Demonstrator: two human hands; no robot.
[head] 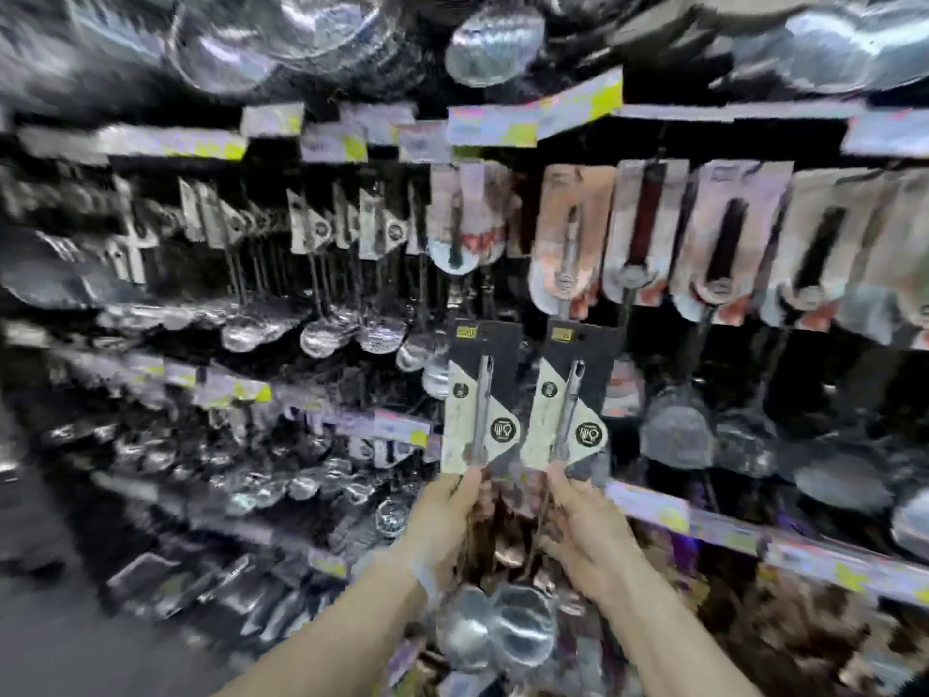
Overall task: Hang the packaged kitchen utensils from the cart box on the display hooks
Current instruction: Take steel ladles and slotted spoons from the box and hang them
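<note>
At the centre of the frame I hold up two carded ladles side by side before a blurred wall of kitchenware. My left hand [447, 510] pinches the bottom edge of the left card [477, 399], thumb curled over its lower corner; my right hand [583, 530] grips the stem just under the right card [568, 399], fingers wrapped around it. Both cards stand nearly upright, close together but not touching, black at the top with a pale diagonal panel and a round logo. The two steel bowls [497, 631] hang below my wrists at bottom centre, pressed against each other. Across the upper right, a row of hung packs [724, 244] in pale cards lines the rack, dark spatulas [678, 430] dangling beneath them. To the left, rows of shiny ladles [321, 334] fill the shelves, and price tags [492, 124] run along the shelf edges above.
</note>
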